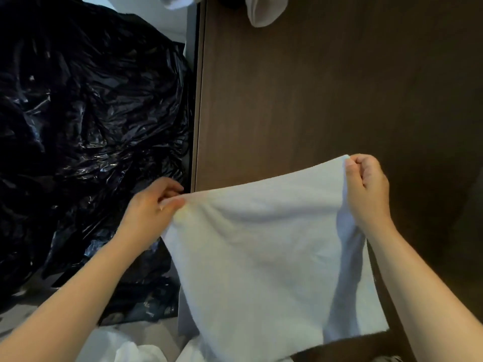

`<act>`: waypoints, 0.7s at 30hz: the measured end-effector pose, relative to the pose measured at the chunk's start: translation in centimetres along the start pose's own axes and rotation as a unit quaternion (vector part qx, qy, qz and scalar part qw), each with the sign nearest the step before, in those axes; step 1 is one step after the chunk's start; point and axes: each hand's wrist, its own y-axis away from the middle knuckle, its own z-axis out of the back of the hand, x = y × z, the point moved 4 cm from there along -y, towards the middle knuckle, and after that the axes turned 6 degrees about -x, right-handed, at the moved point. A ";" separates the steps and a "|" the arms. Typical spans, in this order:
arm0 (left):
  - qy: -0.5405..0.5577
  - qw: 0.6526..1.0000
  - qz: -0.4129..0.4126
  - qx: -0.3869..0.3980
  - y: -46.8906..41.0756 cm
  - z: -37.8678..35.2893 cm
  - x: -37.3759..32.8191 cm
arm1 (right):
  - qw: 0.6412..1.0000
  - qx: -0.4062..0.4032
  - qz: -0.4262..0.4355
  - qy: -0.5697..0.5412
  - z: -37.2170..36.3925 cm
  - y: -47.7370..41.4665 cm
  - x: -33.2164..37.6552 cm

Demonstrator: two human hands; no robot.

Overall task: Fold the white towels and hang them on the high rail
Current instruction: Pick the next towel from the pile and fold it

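A white towel (pixel 264 254) hangs spread out in front of me, held up by its two top corners. My left hand (pixel 154 207) pinches the left corner between thumb and fingers. My right hand (pixel 366 189) grips the right corner higher up, fingers curled round the edge. The towel's lower part drapes down toward more white cloth (pixel 125 348) lying at the bottom of the view. White cloth (pixel 264 10) hangs down from above at the top edge. The rail itself is out of view.
A dark brown wooden panel (pixel 326 95) stands straight ahead behind the towel. A large crumpled black plastic bag (pixel 86 131) fills the left side. A pale wall strip (pixel 172 19) shows between them at the top.
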 end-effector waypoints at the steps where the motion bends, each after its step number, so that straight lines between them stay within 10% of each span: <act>1: -0.012 0.999 -0.017 -0.033 -0.9 0.5 -0.6 | 1.000 -0.009 -0.010 -0.006 0.2 -0.1 -0.4; 13: -0.006 0.995 0.036 -0.094 -4.3 1.4 -2.0 | 0.994 -0.021 -0.097 -0.046 -0.3 1.0 -3.7; 18: 0.190 0.923 0.259 0.212 -3.7 0.8 0.0 | 0.986 0.075 -0.140 -0.058 -0.6 0.9 -4.5; 21: 0.176 0.911 0.269 0.257 -3.2 0.7 1.1 | 0.985 0.085 -0.143 -0.034 -0.8 1.1 -5.0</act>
